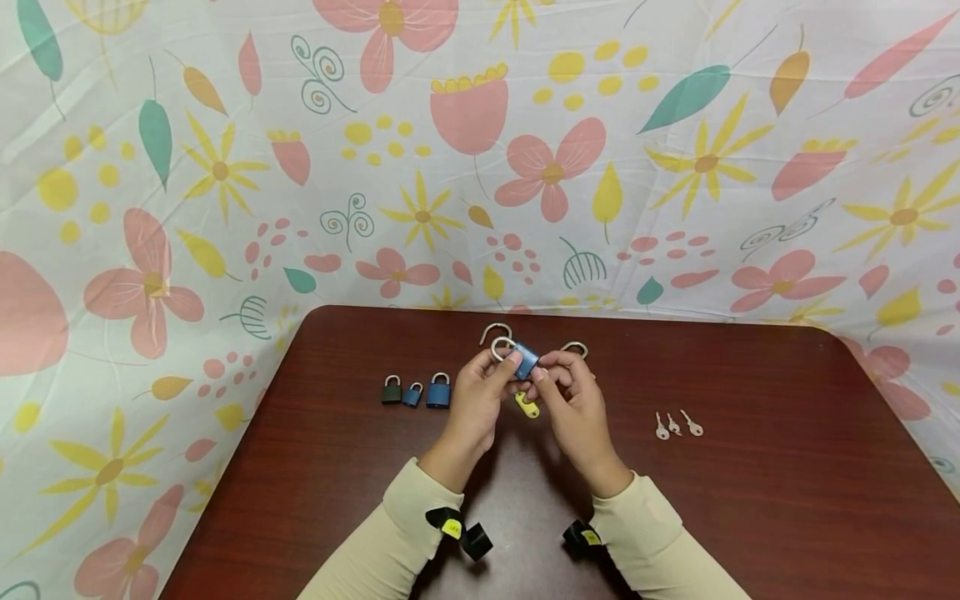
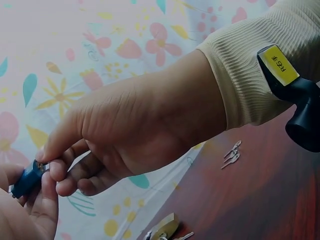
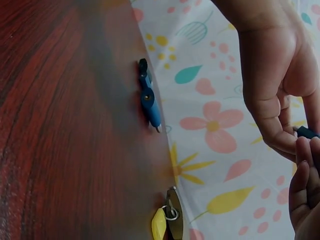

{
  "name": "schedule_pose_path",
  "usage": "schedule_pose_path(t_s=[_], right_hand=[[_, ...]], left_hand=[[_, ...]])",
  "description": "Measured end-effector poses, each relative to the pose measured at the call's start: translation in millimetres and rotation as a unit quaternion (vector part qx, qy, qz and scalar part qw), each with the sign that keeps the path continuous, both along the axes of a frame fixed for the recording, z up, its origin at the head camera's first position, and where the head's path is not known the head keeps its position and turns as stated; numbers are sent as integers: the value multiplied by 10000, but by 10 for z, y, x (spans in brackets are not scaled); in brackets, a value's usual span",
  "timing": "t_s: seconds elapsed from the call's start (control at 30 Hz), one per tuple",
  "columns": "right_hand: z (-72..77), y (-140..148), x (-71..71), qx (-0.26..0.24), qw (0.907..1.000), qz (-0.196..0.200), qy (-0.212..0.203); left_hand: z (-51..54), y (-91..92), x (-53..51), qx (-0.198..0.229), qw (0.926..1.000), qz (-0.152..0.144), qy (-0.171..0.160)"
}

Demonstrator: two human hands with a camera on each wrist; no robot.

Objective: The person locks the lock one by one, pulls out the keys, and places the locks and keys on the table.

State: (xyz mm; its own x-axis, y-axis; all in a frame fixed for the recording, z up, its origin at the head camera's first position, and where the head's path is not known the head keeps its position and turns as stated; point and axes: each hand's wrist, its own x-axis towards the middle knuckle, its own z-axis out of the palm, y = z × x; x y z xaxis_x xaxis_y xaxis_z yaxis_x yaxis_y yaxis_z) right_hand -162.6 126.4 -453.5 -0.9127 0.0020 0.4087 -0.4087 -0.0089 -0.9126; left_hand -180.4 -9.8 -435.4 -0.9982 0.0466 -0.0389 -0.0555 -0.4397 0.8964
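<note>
My left hand point(image 1: 474, 400) grips a blue padlock point(image 1: 527, 361) above the table, its silver shackle pointing up and to the left. From the other side my right hand point(image 1: 579, 408) meets the lock's keyhole end, thumb and forefinger pinched on what looks like a key, mostly covered by the fingertips. In the left wrist view the brass keyhole face of the blue padlock point(image 2: 29, 179) is turned to the right fingers. Behind the hands, one silver shackle point(image 1: 495, 327) and another shackle point(image 1: 577, 346) stick out; the hands hide their bodies.
Left of the hands stand a black padlock point(image 1: 392, 392), a small blue padlock point(image 1: 411, 397) and a larger blue padlock point(image 1: 438, 392). Three loose keys point(image 1: 674, 427) lie on the right. A yellow tag point(image 3: 159, 225) hangs by a ring at a brass padlock point(image 3: 175, 222). A patterned cloth backs the table.
</note>
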Motion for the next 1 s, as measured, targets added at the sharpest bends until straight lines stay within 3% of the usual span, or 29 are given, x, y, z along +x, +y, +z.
schedule_pose_path(t_s=[0.6, 1.0], right_hand=[[-8, -8, -1, 142, 9999, 51, 81], [-57, -19, -27, 352, 9993, 16, 91]], left_hand=[[-19, -21, -22, -52, 9999, 54, -152], [-32, -51, -41, 8, 10000, 94, -31]])
